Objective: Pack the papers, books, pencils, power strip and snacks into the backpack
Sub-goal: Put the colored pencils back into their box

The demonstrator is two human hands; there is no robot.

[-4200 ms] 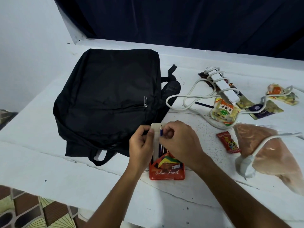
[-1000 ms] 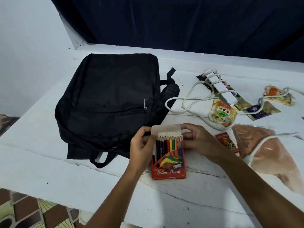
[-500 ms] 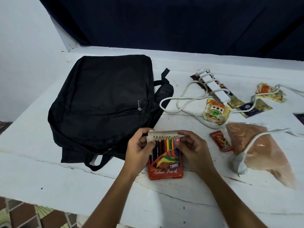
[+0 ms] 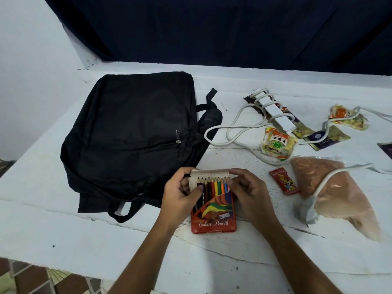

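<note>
White worktop [image 4: 63, 240], dark curtain behind. Pencil box [image 4: 213, 211] lies at front centre, flap open, just right of closed black backpack [image 4: 131, 136]. Left hand [image 4: 181, 196] and right hand [image 4: 247, 192] fingers pinch the flap's two ends. Power strip [image 4: 275, 112], snacks far right.

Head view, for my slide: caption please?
Both hands hold an open colour pencil box beside a closed black backpack.

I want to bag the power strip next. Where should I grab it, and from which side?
Grip the power strip across its long white body from above, fingers over both narrow sides. It lies flat with cord loops wrapped round it, so clamping them likely keeps the cable from trailing.
</note>
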